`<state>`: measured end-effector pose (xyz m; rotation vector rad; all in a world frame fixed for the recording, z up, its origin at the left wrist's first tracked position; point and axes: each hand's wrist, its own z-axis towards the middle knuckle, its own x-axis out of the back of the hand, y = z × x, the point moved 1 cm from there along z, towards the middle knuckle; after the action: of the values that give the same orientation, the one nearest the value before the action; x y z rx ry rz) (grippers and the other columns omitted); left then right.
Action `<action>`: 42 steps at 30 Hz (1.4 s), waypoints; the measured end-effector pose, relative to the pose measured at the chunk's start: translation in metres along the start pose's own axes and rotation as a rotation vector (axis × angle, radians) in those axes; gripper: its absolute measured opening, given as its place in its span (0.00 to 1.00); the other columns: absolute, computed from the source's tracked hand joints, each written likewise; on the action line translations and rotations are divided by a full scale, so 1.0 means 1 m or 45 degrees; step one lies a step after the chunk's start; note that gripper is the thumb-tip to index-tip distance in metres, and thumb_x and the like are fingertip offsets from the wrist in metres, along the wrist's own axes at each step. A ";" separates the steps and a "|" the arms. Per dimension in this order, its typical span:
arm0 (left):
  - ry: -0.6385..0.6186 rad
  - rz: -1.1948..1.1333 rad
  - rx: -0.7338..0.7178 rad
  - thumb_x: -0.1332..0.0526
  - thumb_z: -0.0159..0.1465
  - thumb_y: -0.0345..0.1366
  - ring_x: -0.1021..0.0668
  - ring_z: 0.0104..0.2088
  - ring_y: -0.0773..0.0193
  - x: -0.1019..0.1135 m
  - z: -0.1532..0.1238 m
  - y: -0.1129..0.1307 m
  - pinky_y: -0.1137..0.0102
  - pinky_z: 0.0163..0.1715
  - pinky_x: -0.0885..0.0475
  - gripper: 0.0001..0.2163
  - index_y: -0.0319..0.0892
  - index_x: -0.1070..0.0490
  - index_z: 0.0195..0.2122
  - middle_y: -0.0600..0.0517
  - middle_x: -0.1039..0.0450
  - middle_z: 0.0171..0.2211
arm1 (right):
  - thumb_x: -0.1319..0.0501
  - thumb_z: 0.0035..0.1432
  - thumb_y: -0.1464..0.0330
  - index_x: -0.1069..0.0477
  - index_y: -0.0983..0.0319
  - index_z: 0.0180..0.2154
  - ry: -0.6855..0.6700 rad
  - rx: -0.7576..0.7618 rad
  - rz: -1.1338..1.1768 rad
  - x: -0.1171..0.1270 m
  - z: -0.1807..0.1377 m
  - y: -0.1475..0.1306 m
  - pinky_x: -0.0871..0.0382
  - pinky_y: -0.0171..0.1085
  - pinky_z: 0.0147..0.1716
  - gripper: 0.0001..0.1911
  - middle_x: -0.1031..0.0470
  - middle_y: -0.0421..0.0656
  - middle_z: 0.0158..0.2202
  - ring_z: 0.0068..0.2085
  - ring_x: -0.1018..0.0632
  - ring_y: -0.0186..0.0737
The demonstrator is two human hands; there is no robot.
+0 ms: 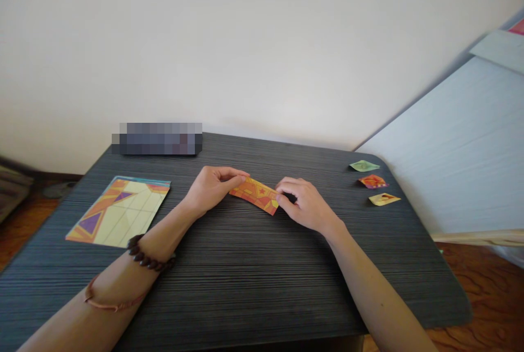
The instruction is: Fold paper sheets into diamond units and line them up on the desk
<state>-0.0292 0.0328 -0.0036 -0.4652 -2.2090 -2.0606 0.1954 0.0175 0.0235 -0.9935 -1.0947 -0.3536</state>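
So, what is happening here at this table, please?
A person sits at a dark table and holds a folded orange patterned paper flat on it, the left hand pinching one end and the right hand the other. A larger patterned sheet lies to the left. Three small folded pieces lie to the right.

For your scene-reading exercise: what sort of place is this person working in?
Probably a room at home, set up for paper craft. A dark wood-grain table stands against a plain wall, with a wooden floor beneath. Both hands fold patterned paper; three small folded pieces lie nearby.
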 end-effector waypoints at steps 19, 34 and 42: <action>-0.091 -0.103 0.073 0.37 0.55 0.43 0.21 0.36 0.60 -0.007 -0.006 0.003 0.71 0.37 0.29 0.13 0.41 0.22 0.37 0.51 0.20 0.34 | 0.46 0.57 0.72 0.29 0.61 0.30 0.110 -0.042 0.075 -0.005 0.000 -0.001 0.38 0.34 0.35 0.09 0.25 0.39 0.31 0.32 0.26 0.33; -0.086 -0.121 0.068 0.37 0.55 0.44 0.22 0.34 0.61 0.003 -0.005 0.004 0.71 0.35 0.30 0.14 0.39 0.23 0.36 0.50 0.21 0.33 | 0.47 0.56 0.73 0.28 0.62 0.31 0.126 -0.142 0.086 -0.005 -0.003 0.012 0.38 0.33 0.31 0.09 0.25 0.40 0.30 0.29 0.27 0.34; -0.334 -0.097 0.058 0.37 0.54 0.43 0.21 0.35 0.59 0.000 -0.011 0.016 0.69 0.37 0.28 0.18 0.40 0.27 0.43 0.48 0.21 0.36 | 0.48 0.55 0.75 0.30 0.62 0.29 0.073 -0.069 0.060 -0.013 -0.003 0.004 0.39 0.32 0.30 0.10 0.27 0.39 0.27 0.28 0.28 0.33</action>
<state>-0.0264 0.0230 0.0130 -0.6941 -2.4481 -2.0865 0.1940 0.0150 0.0098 -1.0494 -1.0132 -0.3731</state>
